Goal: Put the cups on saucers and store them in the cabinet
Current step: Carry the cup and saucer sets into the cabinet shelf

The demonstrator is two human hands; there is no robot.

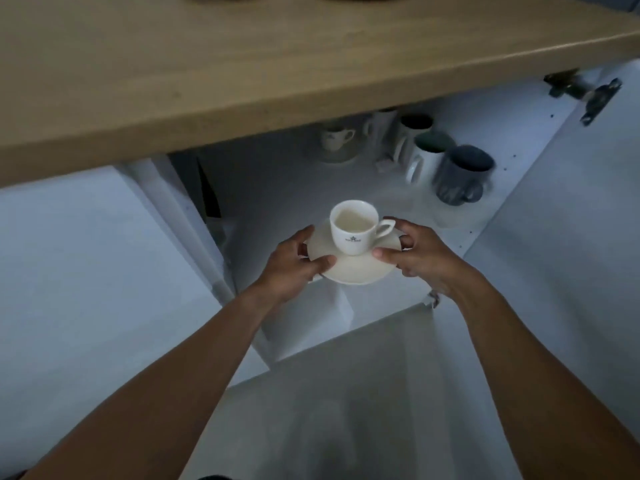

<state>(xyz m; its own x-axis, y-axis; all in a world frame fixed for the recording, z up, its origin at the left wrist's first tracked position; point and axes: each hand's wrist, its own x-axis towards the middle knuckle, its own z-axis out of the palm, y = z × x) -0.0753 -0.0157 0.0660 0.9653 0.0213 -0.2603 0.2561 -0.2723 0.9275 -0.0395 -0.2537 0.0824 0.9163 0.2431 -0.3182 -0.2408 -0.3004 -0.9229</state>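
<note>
Beneath the wooden counter (242, 64), the open cabinet (540, 209) is dim: one cup on a saucer (335, 142) at the back is blurred, and four mugs (462, 174) line the right, the farthest half hidden. Near the front, the left hand (294, 265) and right hand (415, 252) grip opposite rims of one saucer (353, 268) bearing one upright white cup (353, 226). Two dishes on the counter are cut off.

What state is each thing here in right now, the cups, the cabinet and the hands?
Cup: upright on its saucer, empty.
Saucer: held at both edges.
Left hand: gripping saucer.
Right hand: gripping saucer.
Cabinet: open.
Stored cup: upright on saucer inside.
Mugs: upright inside.
</note>
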